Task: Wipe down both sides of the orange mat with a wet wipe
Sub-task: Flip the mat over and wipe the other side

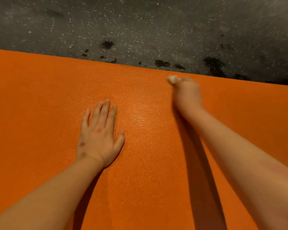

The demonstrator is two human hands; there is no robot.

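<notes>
The orange mat [40, 105] lies flat and fills the lower two thirds of the head view; its far edge runs slantwise from upper left to right. My left hand [99, 135] rests palm down on the mat near the middle, fingers straight and spread. My right hand [187, 94] is blurred and grips a small crumpled white wet wipe [172, 79] against the mat close to its far edge. A shiny damp-looking patch shows on the mat between my two hands.
Beyond the mat's far edge lies a dark grey speckled floor [140, 27] with several black wet-looking blotches [214, 64] near the edge.
</notes>
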